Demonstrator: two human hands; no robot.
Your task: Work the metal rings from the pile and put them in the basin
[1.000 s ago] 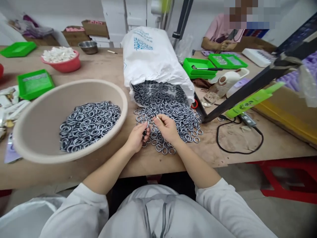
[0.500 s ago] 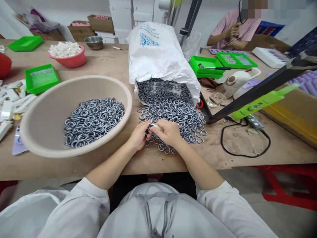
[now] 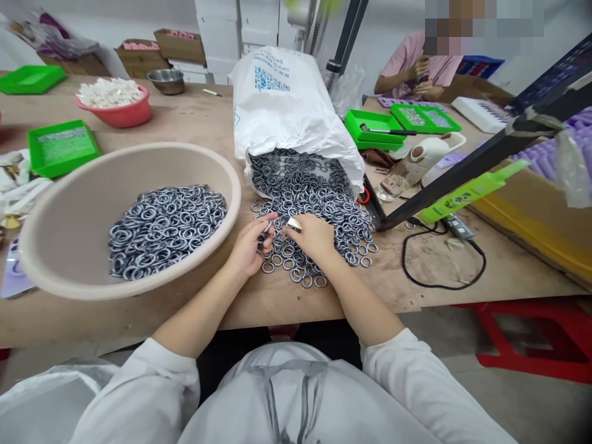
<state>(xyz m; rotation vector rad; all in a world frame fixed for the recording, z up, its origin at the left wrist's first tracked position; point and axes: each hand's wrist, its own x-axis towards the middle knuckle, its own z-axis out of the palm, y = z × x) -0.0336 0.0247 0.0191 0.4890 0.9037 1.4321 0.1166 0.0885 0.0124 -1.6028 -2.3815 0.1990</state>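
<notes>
Gray ring (image 3: 267, 229) was held in left hand (image 3: 251, 244); small pale tool (image 3: 294, 225) was grasped in right hand (image 3: 316, 237). Loose rings (image 3: 345, 228) were spread beneath, at mouth of white sack (image 3: 287, 117); others were heaped in beige basin (image 3: 69, 228).

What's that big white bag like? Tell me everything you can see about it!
The white bag lies on the brown table, plump, its open, crumpled mouth facing the near edge. It looks like plastic, with blue writing and a square blue code printed on it. Dark gray rings lie in the mouth and spill onto the table.
</notes>
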